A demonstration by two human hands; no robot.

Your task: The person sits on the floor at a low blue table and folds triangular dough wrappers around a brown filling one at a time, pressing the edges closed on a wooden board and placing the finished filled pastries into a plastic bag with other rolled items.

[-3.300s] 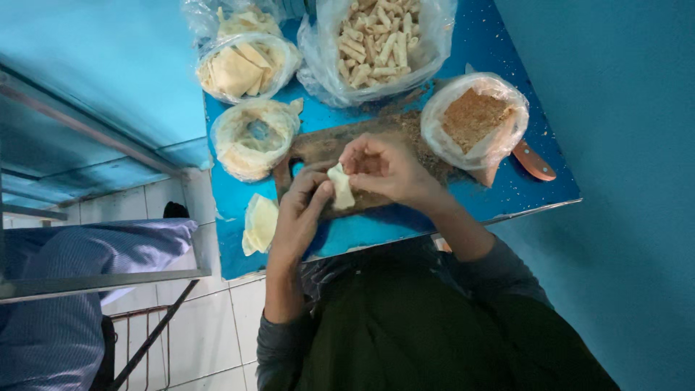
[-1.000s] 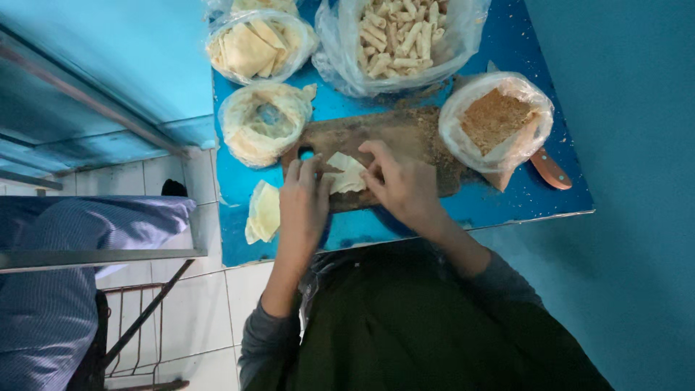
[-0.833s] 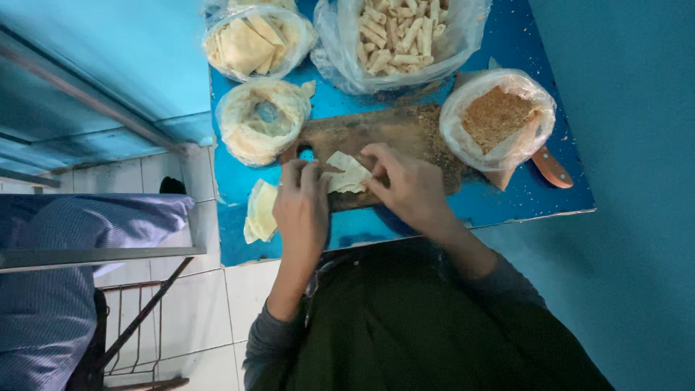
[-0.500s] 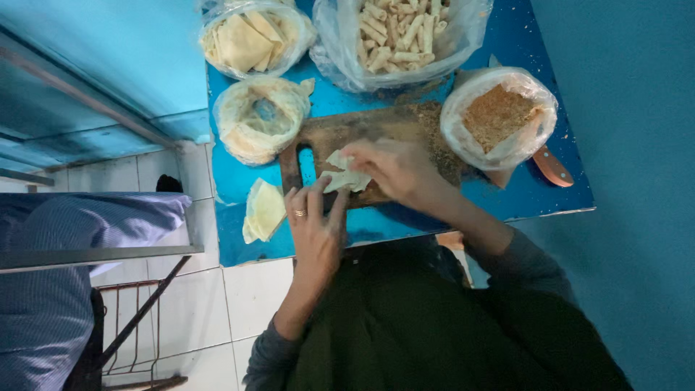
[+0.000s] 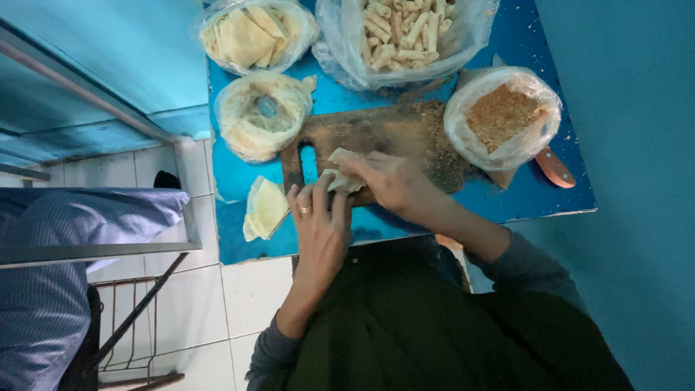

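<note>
Room: blue walls, white tiled floor, a small blue table (image 5: 507,195) seen from above
Wrapper: a pale sheet of dough (image 5: 340,172) lay on the wooden board (image 5: 391,134), at its near left end beside the handle slot, partly folded
Right hand: the right hand (image 5: 387,182) covered the wrapper's right side, fingers curled down on it and pinching the fold
Left hand: the left hand (image 5: 318,224), a ring on one finger, had its fingertips pressed close together on the wrapper's near edge
Around it: crumbs lay on the board; a bag of crumbs (image 5: 503,119) sat at its right end, a bag of rolls (image 5: 405,32) behind, a bag of flat sheets (image 5: 250,32) at far left, a near-empty bag (image 5: 260,116) left of the board, and spare sheets (image 5: 264,208) near the table's edge
Risk: the thin sheet looked apt to tear if pinched hard
Risk: a loose fold could gape and let filling out
Risk: the spare sheets lay so near the edge that a nudge from the left wrist might tip them to the floor
Risk: the knife handle (image 5: 556,166) behind the crumb bag could be knocked by a blind reach
</note>
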